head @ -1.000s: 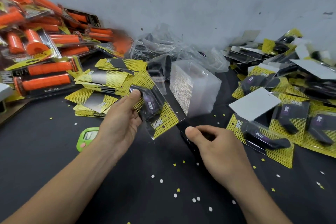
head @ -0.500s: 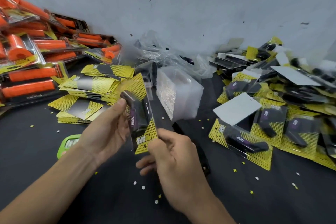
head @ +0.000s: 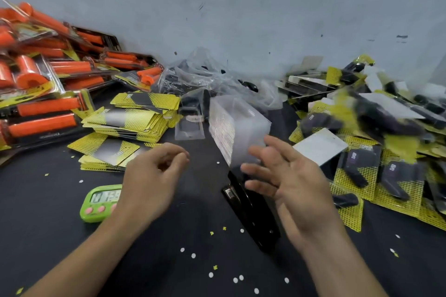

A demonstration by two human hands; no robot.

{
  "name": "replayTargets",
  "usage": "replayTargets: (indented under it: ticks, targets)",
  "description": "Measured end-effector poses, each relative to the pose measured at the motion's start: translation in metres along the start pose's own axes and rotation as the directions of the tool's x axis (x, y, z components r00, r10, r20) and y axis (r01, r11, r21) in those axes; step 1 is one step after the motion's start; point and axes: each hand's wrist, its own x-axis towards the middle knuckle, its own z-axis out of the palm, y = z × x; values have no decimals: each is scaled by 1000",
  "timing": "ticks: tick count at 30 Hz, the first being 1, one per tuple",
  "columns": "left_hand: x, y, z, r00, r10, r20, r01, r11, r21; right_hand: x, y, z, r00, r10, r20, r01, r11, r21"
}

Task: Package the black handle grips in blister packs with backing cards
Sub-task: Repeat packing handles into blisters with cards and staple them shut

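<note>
My left hand (head: 149,181) hovers over the black table with loosely curled fingers and holds nothing. My right hand (head: 289,181) is spread open, palm turned left, and is also empty. A packed black grip on its yellow card (head: 376,116) is a blur in the air above the pile of finished packs (head: 391,176) at the right. A stack of clear blister shells (head: 239,132) stands just beyond my right fingers. Yellow backing cards (head: 135,120) lie stacked beyond my left hand. A single clear blister shell (head: 190,123) lies between the cards and the stack.
A black stapler (head: 251,210) lies under my right hand. A green timer (head: 99,202) sits by my left wrist. Packs of orange grips (head: 43,103) are heaped at the far left. A clear bag with loose black grips (head: 207,77) lies against the wall. Punched paper dots dot the table.
Both hands held the packed grip half a second ago. Now it has left them and is blurred in the air over the right pile. Both hands are empty.
</note>
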Motion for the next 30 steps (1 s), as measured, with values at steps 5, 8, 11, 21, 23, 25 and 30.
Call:
replayTargets:
  ticks: [5, 8, 11, 21, 23, 25, 30]
  targets:
    - [13, -15, 6, 993, -66, 103, -54, 516, 855, -3, 16, 1, 987, -160, 8, 151, 910, -387]
    - [17, -16, 13, 978, -167, 126, -35, 460, 887, 3, 13, 2, 912, -410, 27, 319, 665, -675]
    - [14, -12, 13, 983, -95, 156, -97, 456, 885, 23, 3, 6, 864, -486, 128, 309, 313, -898]
    - [14, 2, -12, 996, 12, 91, -81, 577, 813, 88, -26, 35, 883, -189, 431, 322, -426, -846]
    - [14, 7, -14, 996, 72, 60, -92, 621, 778, 92, -28, 38, 896, -90, 435, 346, -472, -811]
    - [14, 8, -15, 995, 96, 26, -82, 649, 757, 95, -28, 39, 899, -61, 434, 353, -486, -799]
    - [16, 10, -22, 967, 227, -116, -74, 685, 725, 98, -42, 38, 948, 13, 317, 306, -297, -905]
